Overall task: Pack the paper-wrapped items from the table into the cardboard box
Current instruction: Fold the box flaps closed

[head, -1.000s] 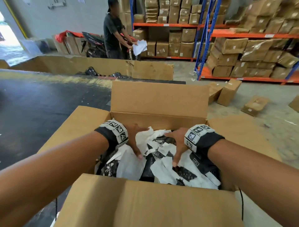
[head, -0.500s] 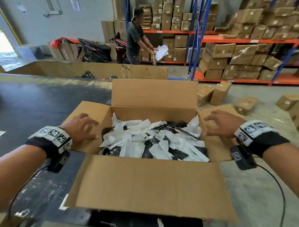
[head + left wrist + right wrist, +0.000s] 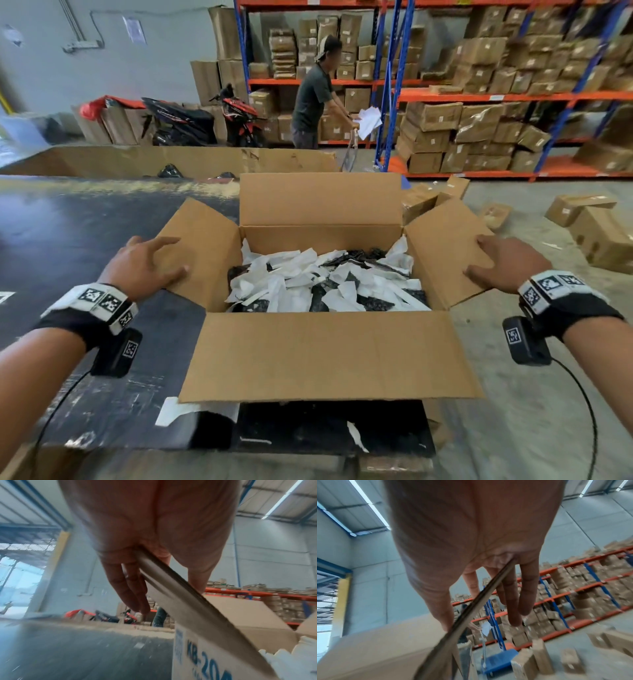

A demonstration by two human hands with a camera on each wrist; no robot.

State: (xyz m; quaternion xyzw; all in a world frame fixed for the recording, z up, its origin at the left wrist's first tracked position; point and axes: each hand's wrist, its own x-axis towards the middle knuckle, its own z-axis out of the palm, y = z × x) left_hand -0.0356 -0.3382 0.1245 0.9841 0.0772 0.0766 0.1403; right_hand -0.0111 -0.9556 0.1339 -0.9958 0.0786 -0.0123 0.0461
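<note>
- At the box (image 3: 329,353) sides: left hand (image 3: 145,265) and right hand (image 3: 507,265) are now out of the items (image 3: 325,284), pinching the side flaps (image 3: 202,253).
- Thumb above, fingers (image 3: 130,588) under.
- Items fill the box at the counter (image 3: 85,222)'s near right corner; packing looks done, closing next.

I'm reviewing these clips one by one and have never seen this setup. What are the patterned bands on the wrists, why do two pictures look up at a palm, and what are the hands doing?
No machine here: a person wears three cameras. The wide picture comes from the head and looks down at both arms. The patterned bands are marker cuffs, and a small camera hangs under each wrist; those give the two pictures looking along the palm to the fingers.

An open cardboard box stands on a dark table, filled with paper-wrapped items. The left hand grips the left side flap, thumb on top and fingers underneath. The right hand grips the right side flap the same way. Both flaps are tilted upward, probably to be folded shut.
</note>
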